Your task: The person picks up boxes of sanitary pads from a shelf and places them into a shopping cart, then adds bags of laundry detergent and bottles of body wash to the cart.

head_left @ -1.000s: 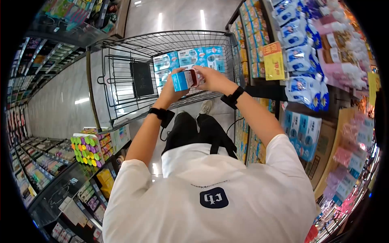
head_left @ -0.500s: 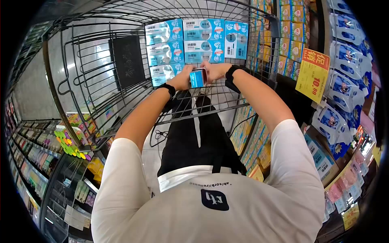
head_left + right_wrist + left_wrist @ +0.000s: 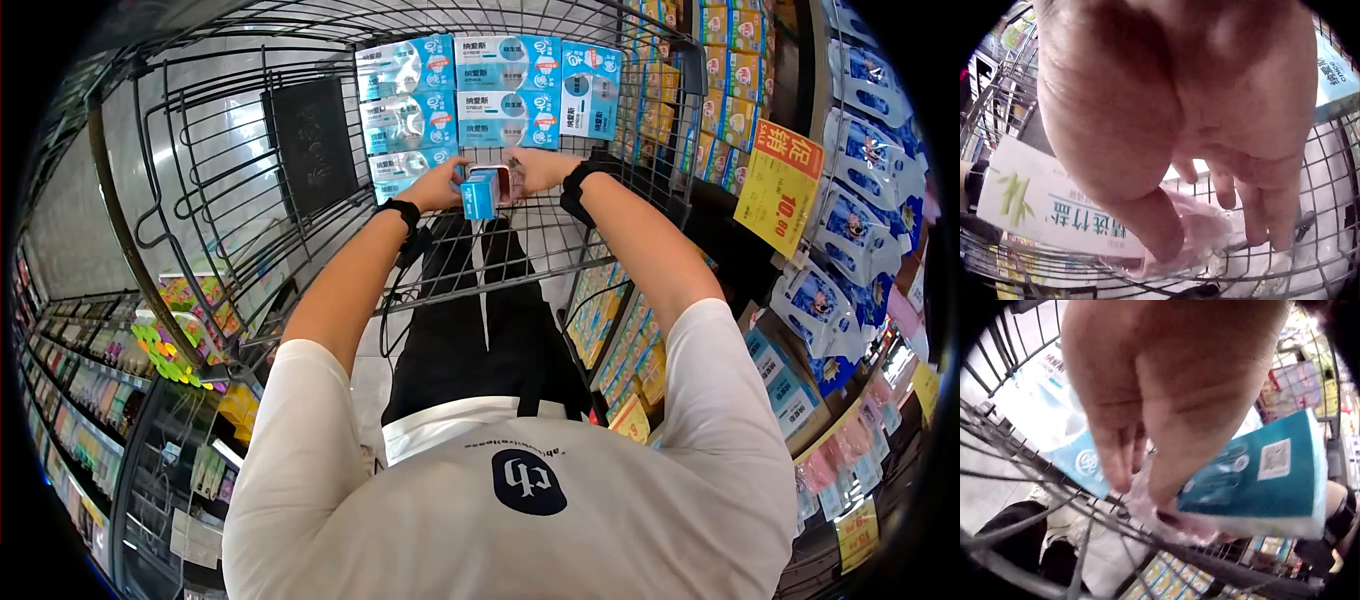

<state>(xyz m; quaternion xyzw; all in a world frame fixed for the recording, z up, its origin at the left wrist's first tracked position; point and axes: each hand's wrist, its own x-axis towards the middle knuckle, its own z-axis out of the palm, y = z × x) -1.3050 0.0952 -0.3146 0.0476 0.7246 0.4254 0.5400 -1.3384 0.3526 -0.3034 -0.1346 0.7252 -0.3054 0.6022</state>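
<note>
Over the near side of the wire shopping cart, both hands hold a small blue-and-white carton (image 3: 480, 197) with clear pinkish plastic film (image 3: 1204, 228) at one end. The left hand (image 3: 437, 186) pinches it from the left; in the left wrist view its thumb lies at the film, beside the carton's teal face with a printed code. From the right, the right hand (image 3: 545, 169) grips the film end, thumb on the plastic and the other fingers extended beyond. The right wrist view shows the carton's white side, with a bamboo picture and teal lettering.
Inside the wire cart (image 3: 555, 264), blue-and-white boxes (image 3: 505, 118) stand stacked at the back. A dark panel (image 3: 312, 140) hangs on its left. Shelves of yellow packs (image 3: 727, 90), a yellow price sign (image 3: 778, 195) and blue-white pouches (image 3: 830, 305) line the right side.
The cart and its stacked boxes now appear larger and closer than a second ago. Both hands sit lower against the boxes, still holding the carton. Since half a second ago, the hands have spread slightly.
</note>
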